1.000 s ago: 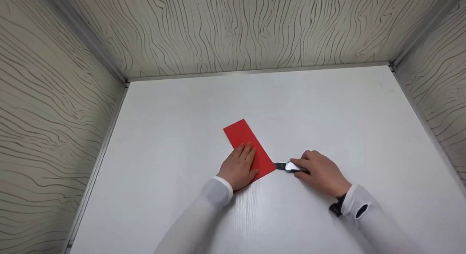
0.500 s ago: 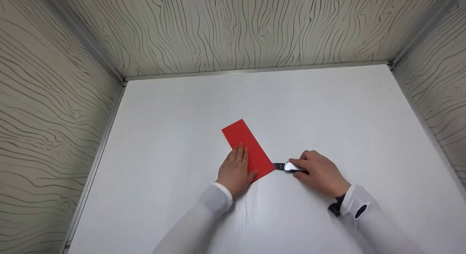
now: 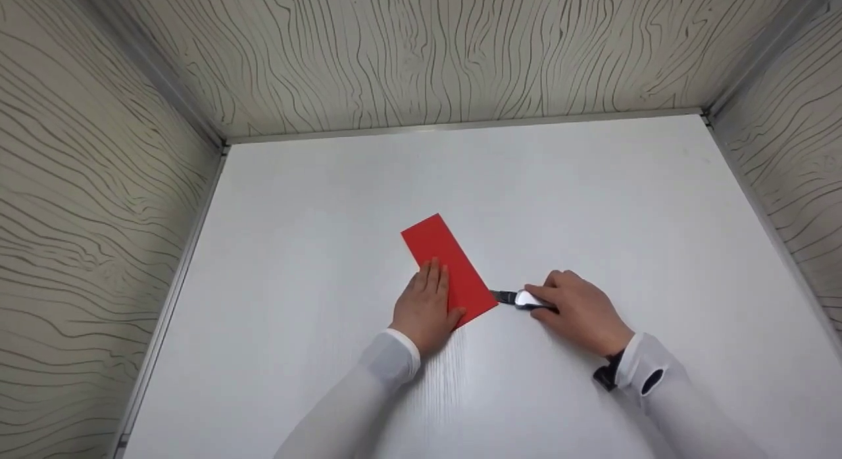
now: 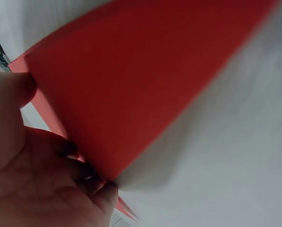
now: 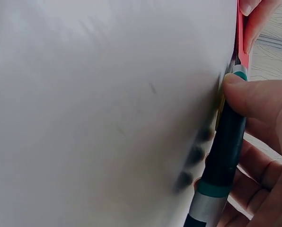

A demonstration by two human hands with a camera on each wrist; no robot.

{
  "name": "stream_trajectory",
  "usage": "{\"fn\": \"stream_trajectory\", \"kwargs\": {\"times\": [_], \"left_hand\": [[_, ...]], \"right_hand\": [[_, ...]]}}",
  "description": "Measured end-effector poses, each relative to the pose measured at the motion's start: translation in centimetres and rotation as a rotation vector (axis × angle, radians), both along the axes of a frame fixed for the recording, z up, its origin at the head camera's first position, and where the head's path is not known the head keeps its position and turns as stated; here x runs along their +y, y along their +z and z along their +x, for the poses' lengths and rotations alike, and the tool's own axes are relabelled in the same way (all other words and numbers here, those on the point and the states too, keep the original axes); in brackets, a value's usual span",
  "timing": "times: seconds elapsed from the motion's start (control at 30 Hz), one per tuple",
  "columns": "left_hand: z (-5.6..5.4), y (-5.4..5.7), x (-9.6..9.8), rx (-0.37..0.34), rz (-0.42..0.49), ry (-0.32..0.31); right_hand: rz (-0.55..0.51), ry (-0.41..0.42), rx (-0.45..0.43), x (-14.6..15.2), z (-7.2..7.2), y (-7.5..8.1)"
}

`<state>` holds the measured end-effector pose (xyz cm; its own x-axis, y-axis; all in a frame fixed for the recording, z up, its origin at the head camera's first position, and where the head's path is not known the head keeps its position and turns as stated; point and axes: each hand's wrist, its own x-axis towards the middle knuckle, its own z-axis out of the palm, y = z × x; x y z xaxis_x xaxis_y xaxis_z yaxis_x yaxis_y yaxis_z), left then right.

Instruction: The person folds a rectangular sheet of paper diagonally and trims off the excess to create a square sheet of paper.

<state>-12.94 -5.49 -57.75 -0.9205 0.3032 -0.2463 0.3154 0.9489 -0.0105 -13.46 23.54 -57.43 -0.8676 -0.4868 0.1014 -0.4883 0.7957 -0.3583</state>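
Red rectangular paper piece (image 3: 464, 281) lies under the left hand (image 3: 423, 308), fingers straight; the right hand (image 3: 579, 311), fingers curled, grips a slim dark tool banded teal and silver (image 5: 222, 156), its tip at the paper's right-hand corner, all on a white tabletop (image 3: 296, 248).

Smooth, matt paper (image 3: 459, 269); plastic-looking tool (image 5: 225, 149) with metallic bands; faintly glossy table (image 3: 316, 216); 2 cloth sleeves (image 3: 388, 359).
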Motion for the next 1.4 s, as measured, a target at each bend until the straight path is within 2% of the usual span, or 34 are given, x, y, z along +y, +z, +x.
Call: {"fn": "stream_trajectory", "kwargs": {"times": [0.23,0.43,1.0,1.17,1.27,1.4], "left_hand": [[0.0,0.0,-0.1,0.006,0.033,0.014],[-0.1,0.0,-0.4,-0.005,0.058,0.038],[-1.6,0.0,-0.7,-0.089,0.054,-0.116],[-1.5,0.4,-0.5,-0.047,0.045,-0.120],[-1.1,0.7,-0.2,-0.015,0.028,-0.118],[-0.6,1.1,0.0,-0.006,0.014,-0.118]], "right_hand": [[-0.013,-0.071,-0.036,0.9,-0.3,0.1],[-0.009,-0.075,-0.052,1.1,-0.3,0.0],[-0.005,-0.025,-0.032,-0.1,0.1,-0.2],[-0.009,-0.025,-0.028,-0.4,0.2,-0.2],[-0.006,-0.023,-0.032,-0.5,0.2,-0.1],[-0.003,-0.013,-0.027,-0.6,0.2,0.0]]}}
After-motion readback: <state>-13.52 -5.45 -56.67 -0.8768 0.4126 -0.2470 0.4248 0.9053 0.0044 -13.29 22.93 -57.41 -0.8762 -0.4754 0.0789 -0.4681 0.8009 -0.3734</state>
